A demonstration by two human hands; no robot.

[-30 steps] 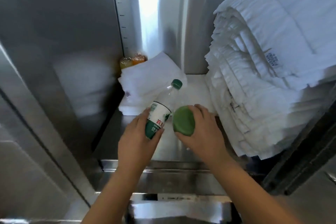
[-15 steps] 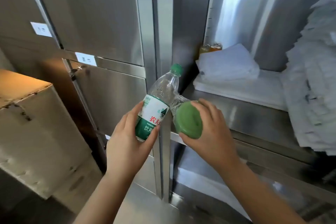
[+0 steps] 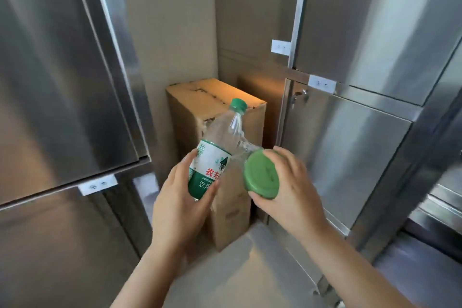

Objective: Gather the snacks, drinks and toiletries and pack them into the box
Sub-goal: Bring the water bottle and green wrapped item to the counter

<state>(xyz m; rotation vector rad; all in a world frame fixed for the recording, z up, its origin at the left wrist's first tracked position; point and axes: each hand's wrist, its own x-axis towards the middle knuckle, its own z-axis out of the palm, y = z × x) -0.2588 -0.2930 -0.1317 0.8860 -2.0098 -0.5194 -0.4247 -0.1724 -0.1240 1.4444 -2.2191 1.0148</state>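
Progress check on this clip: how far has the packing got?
Done: two items fetched. In hand: left hand grips a water bottle; right hand holds a green-ended clear container. Left: nothing visibly packed; the cardboard box in the corner looks closed on top.

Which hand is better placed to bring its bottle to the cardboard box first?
Probably the left hand: its water bottle points toward the cardboard box, while the right hand holds the green-bottomed bottle further right.
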